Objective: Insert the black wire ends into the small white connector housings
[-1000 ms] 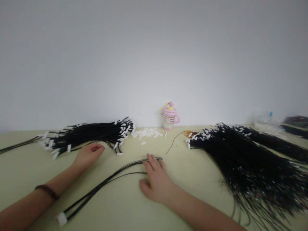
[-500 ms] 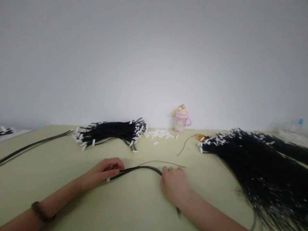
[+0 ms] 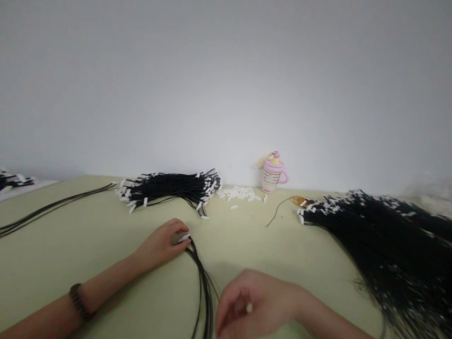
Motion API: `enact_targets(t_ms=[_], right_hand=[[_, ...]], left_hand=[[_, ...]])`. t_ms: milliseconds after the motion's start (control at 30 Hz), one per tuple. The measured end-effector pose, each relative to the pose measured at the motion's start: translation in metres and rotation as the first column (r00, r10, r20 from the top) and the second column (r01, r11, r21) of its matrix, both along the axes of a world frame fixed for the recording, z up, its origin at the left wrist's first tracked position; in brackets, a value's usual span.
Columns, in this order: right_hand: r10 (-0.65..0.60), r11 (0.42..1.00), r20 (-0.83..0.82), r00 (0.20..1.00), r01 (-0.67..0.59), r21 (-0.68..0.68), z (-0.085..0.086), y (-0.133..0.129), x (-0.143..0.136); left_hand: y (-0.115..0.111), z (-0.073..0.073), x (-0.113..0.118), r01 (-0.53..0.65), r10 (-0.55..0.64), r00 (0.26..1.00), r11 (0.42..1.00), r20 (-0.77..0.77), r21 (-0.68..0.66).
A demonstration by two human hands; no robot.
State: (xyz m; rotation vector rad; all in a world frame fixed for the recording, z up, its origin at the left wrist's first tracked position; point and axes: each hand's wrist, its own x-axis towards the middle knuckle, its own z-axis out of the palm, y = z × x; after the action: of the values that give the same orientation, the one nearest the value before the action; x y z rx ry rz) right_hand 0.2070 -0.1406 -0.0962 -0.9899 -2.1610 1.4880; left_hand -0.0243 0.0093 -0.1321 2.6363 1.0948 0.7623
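Note:
A few thin black cables run from my left hand down past the bottom edge of the view. At their upper end, a white connector sits between the thumb and fingers of that hand, which are closed on it. My right hand is lower and nearer, just right of the cables, its fingers curled. Within its curl shows a small pale piece, too blurred to name. Whether the right fingers also touch a cable is hidden.
A bundle of black cables with white ends lies at the back left, beside scattered white connectors. A pink cup-shaped item stands by the wall. Large cable piles cover the right side. More cables lie at left.
My left hand has moved up and slightly right with the cables' end. My right hand has come down toward me, and the cables now hang toward the near edge instead of arching sideways.

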Motion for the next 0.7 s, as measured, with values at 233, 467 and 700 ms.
enact_targets(t_ms=[233,467,700], right_hand=[[-0.455,0.748,-0.031,0.890,0.401,0.529,-0.034,0.011,-0.003],[-0.535,0.827,-0.377,0.756,0.560,-0.050,-0.047,0.013,-0.023],[-0.625,0.774,-0.437,0.647,0.587,-0.238,-0.039,0.015,-0.028]], left_hand=[[-0.015,0.003,0.013,-0.021,0.036,0.997,0.973,0.061,-0.231],[-0.065,0.012,0.047,0.217,-0.029,0.931,0.845,0.364,-0.489],[-0.080,0.016,0.055,0.469,0.076,0.805,0.527,0.589,-0.709]])
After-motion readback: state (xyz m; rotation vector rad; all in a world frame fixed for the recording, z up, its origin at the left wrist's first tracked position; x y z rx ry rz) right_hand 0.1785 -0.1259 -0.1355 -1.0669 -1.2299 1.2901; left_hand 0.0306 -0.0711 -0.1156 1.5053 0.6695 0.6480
